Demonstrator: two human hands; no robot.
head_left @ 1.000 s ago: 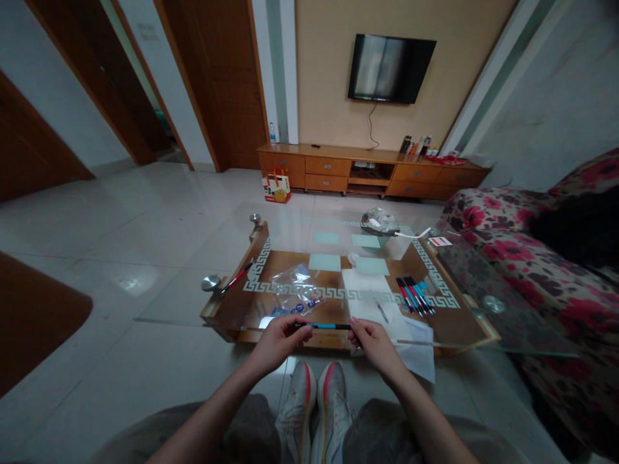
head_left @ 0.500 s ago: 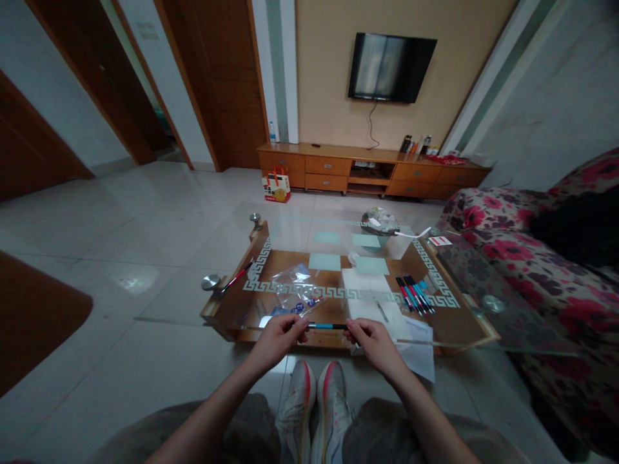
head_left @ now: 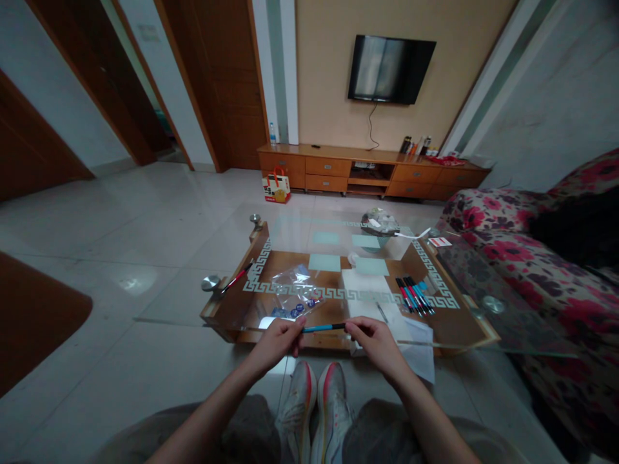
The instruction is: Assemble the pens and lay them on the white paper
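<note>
A blue and black pen (head_left: pixel 322 328) is stretched level between my two hands, just above the near edge of the glass table (head_left: pixel 184 303). My left hand (head_left: pixel 279 336) pinches its blue end; the fingertips cover that tip. My right hand (head_left: pixel 371 340) is closed on the black end. Right of my hands, a row of several red and blue pens (head_left: pixel 414 295) lies on the table. One red and black pen (head_left: pixel 236 278) lies apart at the left. Beyond my left hand is a clear plastic bag (head_left: pixel 293 287) with blue marks.
White paper (head_left: pixel 420 357) hangs at the near table edge, beside a white box (head_left: pixel 365 283). A wrapped round object (head_left: pixel 380 222) and a red-white card (head_left: pixel 440 242) are farther back. A flowered sofa (head_left: pixel 507 219) stands right. Metal table discs (head_left: pixel 211 282) stick up.
My left hand has shifted slightly left and down along the pen, showing more of its blue part. The pen now tilts a little, its right end higher. My right hand stays nearly in place.
</note>
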